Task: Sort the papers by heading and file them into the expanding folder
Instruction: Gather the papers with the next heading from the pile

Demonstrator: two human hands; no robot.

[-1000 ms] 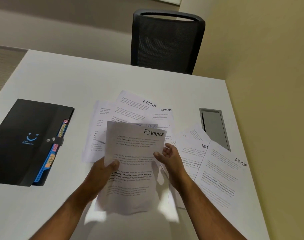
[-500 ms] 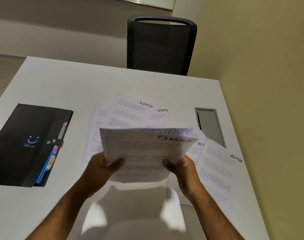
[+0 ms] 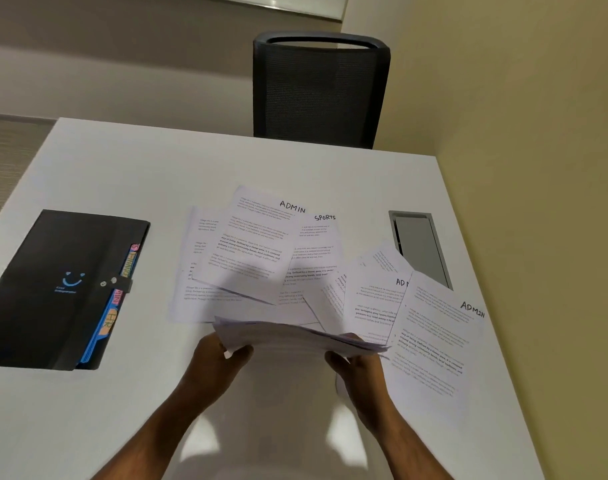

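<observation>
A white table (image 3: 129,161) seen from above, from the viewpoint of a person seated at it. At far left lies a black expanding folder (image 3: 53,289), closed, its strap snapped shut; coloured index tabs (image 3: 117,299) peek from its right edge, well apart from the hands. Moving right, the left hand (image 3: 214,363) grips the left end of a thin stack of papers (image 3: 295,336), thumb curled over the top and fingers beneath. The stack is held nearly flat and edge-on to the camera, so no heading on it can be read. Behind it, loose sheets fan across the table centre, overlapping: one headed ADMIN (image 3: 261,237), another headed SPORTS (image 3: 318,244). The right hand (image 3: 356,367) clamps the stack's right end the same way. Further right lie two more overlapping sheets, the top one headed ADMIN (image 3: 437,341), near the table's right edge, with a grey cable hatch (image 3: 418,244) set into the tabletop behind them. A black mesh chair (image 3: 320,91) stands at the far side. Risks from here, as a judgement: the held sheets look unevenly aligned and could slide apart or drop onto the unsorted spread, mixing headings — and the folder is still fastened, so filing means freeing one hand, leaving the stack in a weaker one-handed hold.
</observation>
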